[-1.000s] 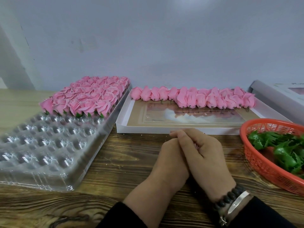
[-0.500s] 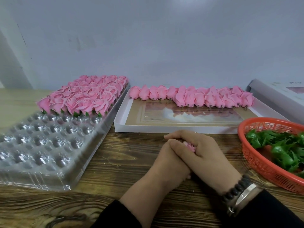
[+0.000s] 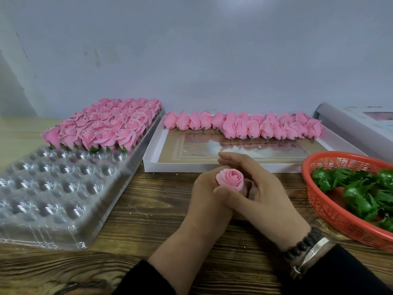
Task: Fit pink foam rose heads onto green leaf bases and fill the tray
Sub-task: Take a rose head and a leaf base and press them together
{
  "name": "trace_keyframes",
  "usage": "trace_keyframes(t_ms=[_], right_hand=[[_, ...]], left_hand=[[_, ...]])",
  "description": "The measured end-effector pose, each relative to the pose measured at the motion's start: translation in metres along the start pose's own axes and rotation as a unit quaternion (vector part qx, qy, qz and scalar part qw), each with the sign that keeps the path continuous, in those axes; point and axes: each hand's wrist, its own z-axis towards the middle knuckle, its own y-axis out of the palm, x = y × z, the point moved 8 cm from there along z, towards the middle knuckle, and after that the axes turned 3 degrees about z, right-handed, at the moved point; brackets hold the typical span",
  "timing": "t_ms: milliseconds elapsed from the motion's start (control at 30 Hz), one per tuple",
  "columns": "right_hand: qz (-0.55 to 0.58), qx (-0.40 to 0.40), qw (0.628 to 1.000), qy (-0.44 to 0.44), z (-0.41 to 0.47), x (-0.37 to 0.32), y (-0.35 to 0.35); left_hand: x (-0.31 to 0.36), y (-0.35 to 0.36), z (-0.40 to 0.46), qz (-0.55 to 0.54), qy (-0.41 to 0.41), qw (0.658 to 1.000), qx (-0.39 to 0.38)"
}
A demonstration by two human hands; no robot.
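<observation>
My left hand [image 3: 202, 194] is shut around the base of a pink foam rose head [image 3: 230, 177], which points up out of the fist. My right hand [image 3: 265, 188] sits just to its right with its fingers lifted off the rose and its thumb touching below the bloom. Any leaf base under the rose is hidden in my hands. The clear plastic tray [image 3: 63, 199] lies at the left. Its far half holds several finished roses [image 3: 106, 124], and its near cups are bare. Green leaf bases [image 3: 361, 188] lie in an orange basket [image 3: 331, 211] at the right.
A shallow white box [image 3: 153, 158] behind my hands holds a row of loose pink rose heads [image 3: 244, 126] along its far edge. A white box lid [image 3: 350, 128] lies at the far right. The wooden table [image 3: 148, 209] meets a grey wall.
My hands were clasped over the rose. Now the right fingers have lifted away, and the rose stands exposed in my left hand.
</observation>
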Motion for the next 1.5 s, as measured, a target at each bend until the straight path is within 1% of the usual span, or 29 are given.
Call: trace_keyframes(t_ms=[67,167,267,333,400,467,533,700,767,867,967,1033,1100,1267,1333,1433,1500], right_hand=[[0.01,0.03,0.999,-0.015,-0.001,-0.004,0.0],[0.004,0.081,0.996,-0.042,-0.003,-0.01,0.0],[-0.013,0.094,0.995,-0.037,-0.002,-0.007,0.001],[-0.024,0.078,0.996,-0.02,0.0,-0.001,0.002],[-0.039,0.042,0.998,0.003,0.003,0.004,0.004],[-0.053,0.002,0.998,0.024,0.004,0.007,0.007],[-0.052,-0.021,0.998,0.036,0.002,0.008,0.009],[-0.018,-0.055,0.997,0.044,-0.002,0.005,0.013],[-0.027,-0.054,0.998,0.029,-0.001,0.002,0.01],[-0.077,-0.05,0.996,0.004,0.001,-0.001,0.007],[-0.086,-0.061,0.994,0.01,0.002,0.001,0.007],[-0.079,-0.074,0.994,0.007,0.002,0.001,0.008],[-0.058,-0.081,0.995,0.011,0.002,0.003,0.009],[-0.024,-0.076,0.997,0.025,0.0,0.01,0.009],[0.01,-0.048,0.999,0.01,0.0,0.007,0.005],[0.041,0.002,0.999,-0.02,-0.002,0.0,0.0],[0.037,0.03,0.998,-0.038,-0.004,-0.004,0.0]], left_hand=[[-0.004,0.003,0.001,0.005,-0.018,1.0,-0.001],[-0.004,0.011,-0.001,0.079,-0.012,0.997,-0.017],[-0.003,0.009,-0.003,0.113,-0.004,0.994,-0.005],[-0.003,0.01,-0.003,0.138,-0.003,0.99,-0.012],[-0.006,0.018,-0.003,0.164,-0.017,0.985,-0.059],[-0.01,0.025,-0.003,0.137,-0.064,0.983,-0.107],[-0.014,0.025,-0.004,0.11,-0.103,0.98,-0.133],[-0.016,0.022,-0.007,0.121,-0.12,0.978,-0.123],[-0.013,0.022,-0.008,0.116,-0.111,0.979,-0.123],[-0.002,0.023,-0.007,0.094,-0.061,0.986,-0.122],[-0.001,0.018,-0.005,0.021,-0.046,0.995,-0.09],[-0.002,0.013,-0.004,-0.002,-0.042,0.997,-0.071],[-0.001,0.01,-0.003,0.021,-0.026,0.997,-0.063],[0.003,0.008,-0.002,0.092,0.02,0.993,-0.076],[0.001,0.007,-0.001,0.114,0.02,0.991,-0.068],[-0.007,0.004,0.0,0.13,-0.004,0.99,-0.051],[-0.008,0.008,-0.001,0.177,0.01,0.983,-0.052]])
